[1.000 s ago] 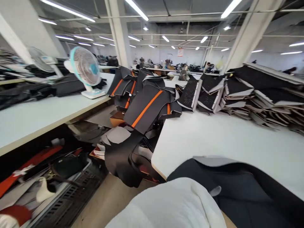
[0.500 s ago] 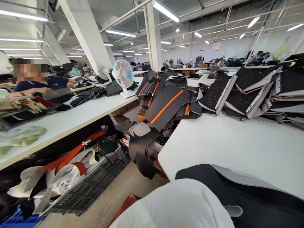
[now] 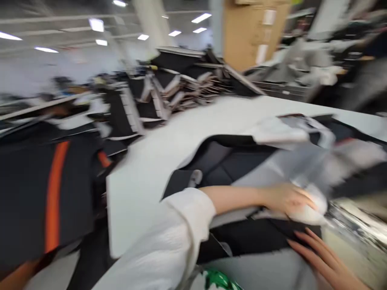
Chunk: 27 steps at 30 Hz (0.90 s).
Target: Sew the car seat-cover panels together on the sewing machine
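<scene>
My left hand (image 3: 287,199), on an arm in a white sleeve, reaches right across the pieces. Its fingers are curled against a blurred white rounded thing (image 3: 317,205), whose kind I cannot make out. Lower right, my right hand (image 3: 326,255) lies with fingers spread over a black fabric piece (image 3: 263,237) with a grey underside. Beyond my left arm, larger dark panels (image 3: 217,169) lie on the white table (image 3: 142,201). A smeared translucent grey sheet (image 3: 272,165) and a white bundle (image 3: 278,131) rest over them.
Blurred metal machine parts (image 3: 359,225) are at the right. Stacked black-and-grey pieces (image 3: 181,84) line the table's far edge, before a cardboard box (image 3: 250,36). Dark panels with an orange stripe (image 3: 54,193) hang at the left. Something shiny green (image 3: 220,278) shows below.
The view has swung to the right, and the fan and the crate have left it. Both my hands now show; only a white sleeve showed before.
</scene>
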Each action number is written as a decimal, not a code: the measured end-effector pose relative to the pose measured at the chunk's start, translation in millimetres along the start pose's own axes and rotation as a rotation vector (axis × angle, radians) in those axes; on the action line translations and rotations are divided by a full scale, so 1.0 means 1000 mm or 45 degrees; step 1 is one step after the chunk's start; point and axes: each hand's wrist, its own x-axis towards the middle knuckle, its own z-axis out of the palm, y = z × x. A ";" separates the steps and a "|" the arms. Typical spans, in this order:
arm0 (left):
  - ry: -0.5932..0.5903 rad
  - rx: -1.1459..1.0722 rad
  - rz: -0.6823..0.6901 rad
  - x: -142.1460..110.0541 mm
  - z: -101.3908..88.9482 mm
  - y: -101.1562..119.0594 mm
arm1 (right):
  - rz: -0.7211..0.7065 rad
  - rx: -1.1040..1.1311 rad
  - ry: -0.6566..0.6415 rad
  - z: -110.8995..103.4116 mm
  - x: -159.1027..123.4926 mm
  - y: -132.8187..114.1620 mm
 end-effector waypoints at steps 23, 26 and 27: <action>-0.106 -0.013 -0.428 -0.010 -0.002 0.016 | 0.566 0.450 0.137 -0.007 -0.018 -0.012; -0.365 0.089 -0.379 -0.019 -0.014 0.020 | 0.542 0.354 0.178 -0.003 -0.016 -0.023; -0.409 0.144 -0.350 -0.020 -0.016 0.021 | 0.497 0.240 0.183 0.000 -0.016 -0.026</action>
